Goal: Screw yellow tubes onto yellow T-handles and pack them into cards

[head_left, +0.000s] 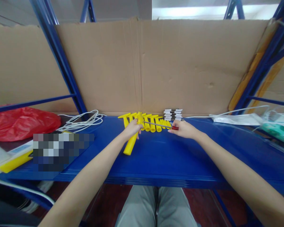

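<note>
My left hand (133, 127) is wrapped round a yellow plastic T-shaped handle (131, 145), its round tube slanting down toward the table's front edge. In my right hand (184, 129) is a screwdriver (159, 125) with a red grip, held level. Its thin metal shaft points left and its tip meets the head of the yellow handle; the exact contact is too small to make out. Behind my hands several more yellow handles (152, 127) lie in a row. Small flat yellow pieces (165, 123) are lined up at their right end, beside a stack of white packets with dark bands (172, 114).
A cardboard sheet (180, 69) closes off the back of the blue table (170, 157). White cable (87, 119) lies coiled at left, near a red plastic bag (26, 123) and a blurred-out patch. At right are a white strip (239, 119) and a green packet (278, 132).
</note>
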`<state>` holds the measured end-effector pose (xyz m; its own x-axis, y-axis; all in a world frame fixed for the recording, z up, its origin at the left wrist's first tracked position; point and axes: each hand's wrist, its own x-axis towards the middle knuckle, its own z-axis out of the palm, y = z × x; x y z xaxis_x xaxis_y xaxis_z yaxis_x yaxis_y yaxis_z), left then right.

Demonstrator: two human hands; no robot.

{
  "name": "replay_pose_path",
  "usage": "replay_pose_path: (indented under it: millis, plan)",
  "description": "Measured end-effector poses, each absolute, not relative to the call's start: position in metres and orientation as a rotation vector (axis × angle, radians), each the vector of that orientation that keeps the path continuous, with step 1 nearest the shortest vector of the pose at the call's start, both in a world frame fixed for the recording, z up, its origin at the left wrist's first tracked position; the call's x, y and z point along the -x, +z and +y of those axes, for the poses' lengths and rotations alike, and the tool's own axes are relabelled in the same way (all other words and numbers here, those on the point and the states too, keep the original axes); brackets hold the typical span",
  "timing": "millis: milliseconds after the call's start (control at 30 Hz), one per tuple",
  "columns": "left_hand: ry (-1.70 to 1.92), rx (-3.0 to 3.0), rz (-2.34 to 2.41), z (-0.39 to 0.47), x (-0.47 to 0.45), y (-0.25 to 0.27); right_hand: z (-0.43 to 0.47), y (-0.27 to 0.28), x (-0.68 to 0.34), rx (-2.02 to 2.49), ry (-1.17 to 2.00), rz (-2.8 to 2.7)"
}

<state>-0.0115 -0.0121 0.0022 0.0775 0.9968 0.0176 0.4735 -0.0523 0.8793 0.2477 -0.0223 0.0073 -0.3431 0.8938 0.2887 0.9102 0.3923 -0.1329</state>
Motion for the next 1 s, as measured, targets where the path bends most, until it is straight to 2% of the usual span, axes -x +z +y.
replay_pose_path:
  millis: [467, 733, 1000]
  plan:
    - [0.918, -1.602, 1.516, -0.018, 0.011, 0.01, -0.016, 0.003, -0.25, 1.572, -0.021, -2.333]
    - [0.912, -1.656, 1.525, -0.011, 0.014, 0.002, -0.018, 0.001, -0.25, 1.434, 0.31, -2.417]
    - [0.895, -1.698, 1.515, -0.016, 0.012, 0.007, -0.018, -0.003, -0.25, 1.478, 0.112, -2.288]
